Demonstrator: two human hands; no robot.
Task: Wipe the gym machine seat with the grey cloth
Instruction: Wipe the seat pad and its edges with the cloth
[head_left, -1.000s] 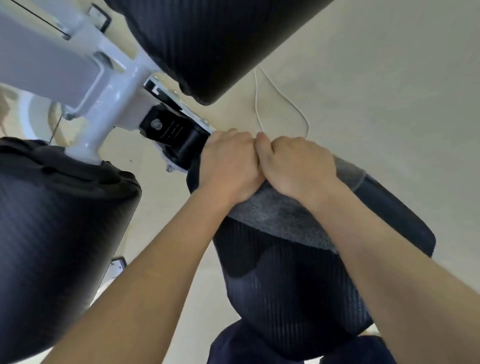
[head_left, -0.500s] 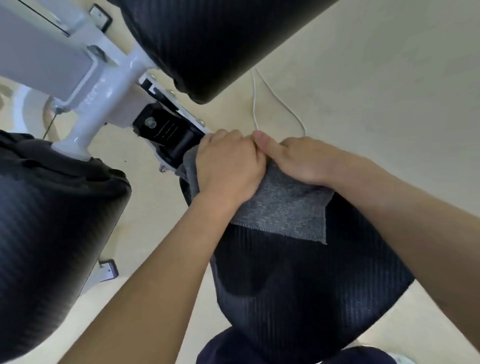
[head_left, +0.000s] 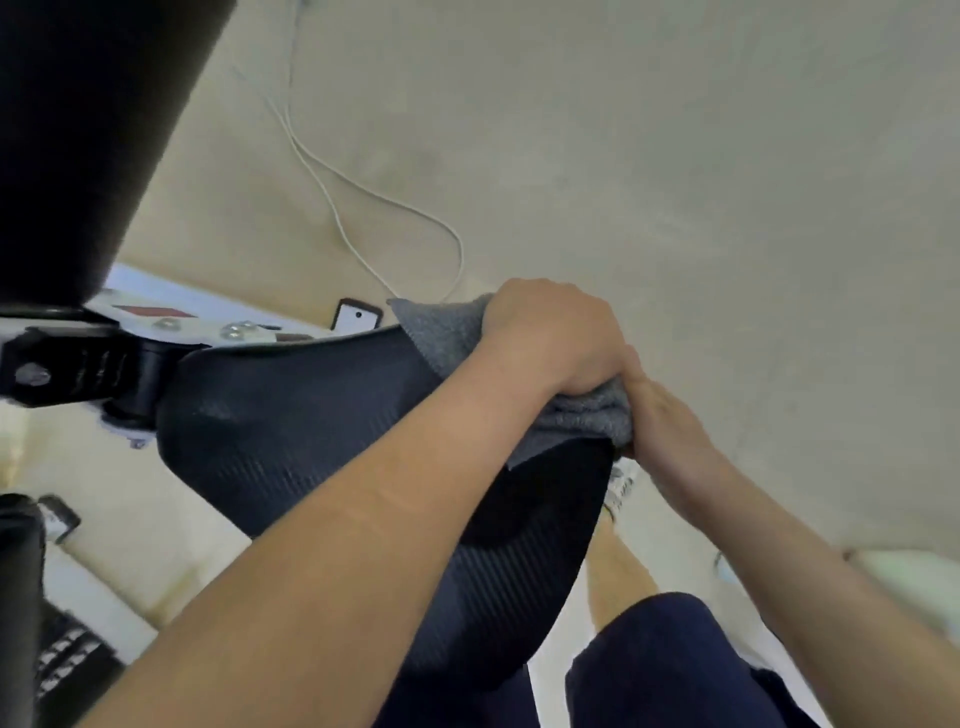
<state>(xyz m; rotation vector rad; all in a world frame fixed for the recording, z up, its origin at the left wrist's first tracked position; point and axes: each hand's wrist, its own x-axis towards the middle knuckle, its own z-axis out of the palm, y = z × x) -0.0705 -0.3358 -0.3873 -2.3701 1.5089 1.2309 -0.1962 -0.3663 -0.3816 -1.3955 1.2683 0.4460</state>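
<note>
The black textured gym machine seat (head_left: 311, 431) fills the middle of the head view. A grey cloth (head_left: 447, 332) lies over the seat's right edge, bunched up. My left hand (head_left: 550, 332) presses down on the cloth with fingers curled over it. My right hand (head_left: 660, 421) grips the cloth's lower right end at the seat's side. Both forearms cross the seat's lower half and hide part of it.
A black padded roller (head_left: 78, 130) hangs at the top left. The seat's black bracket (head_left: 78, 364) joins the white frame (head_left: 208, 322) at left. A white cable (head_left: 337, 176) trails over the beige floor. My leg in dark shorts (head_left: 665, 665) stands at the bottom.
Both hands have slid the cloth from the seat's bracket end across to its right edge. The camera has swung right, so the seat now lies further left.
</note>
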